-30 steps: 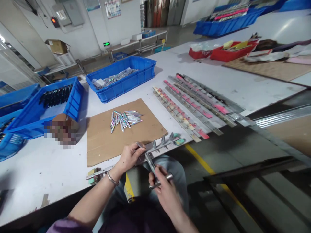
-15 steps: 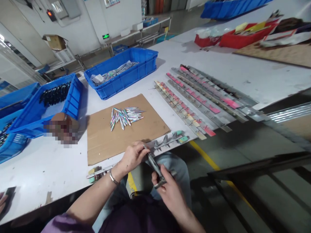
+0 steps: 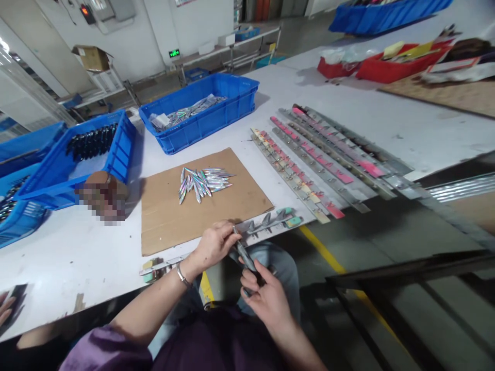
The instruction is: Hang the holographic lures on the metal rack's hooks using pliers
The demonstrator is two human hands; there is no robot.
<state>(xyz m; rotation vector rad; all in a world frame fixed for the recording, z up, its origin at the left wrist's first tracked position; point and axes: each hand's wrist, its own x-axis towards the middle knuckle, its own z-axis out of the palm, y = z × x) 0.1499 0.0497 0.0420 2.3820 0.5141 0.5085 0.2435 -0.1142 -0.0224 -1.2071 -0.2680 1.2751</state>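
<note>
My left hand (image 3: 214,242) pinches a small silvery lure piece at the near edge of the table, against a metal clip rail (image 3: 266,223) that holds several grey pieces. My right hand (image 3: 265,296) is below the table edge, over my lap, closed on a metal plier-like tool (image 3: 245,255) whose tip reaches up to the left fingers. A pile of shiny iridescent lure pieces (image 3: 201,181) lies on a sheet of cardboard (image 3: 170,216) just beyond my hands.
Several long metal rails with pink and yellow tabs (image 3: 317,159) lie on the white table (image 3: 96,252) to the right. Blue bins (image 3: 201,121) (image 3: 85,159) stand at the back and left. Red trays (image 3: 390,67) sit far right. Another person's hand (image 3: 5,304) shows at the left edge.
My right hand has drawn the tool closer to the left hand and lower toward my lap. The view has shifted slightly; another person's hand has appeared at the left edge.
</note>
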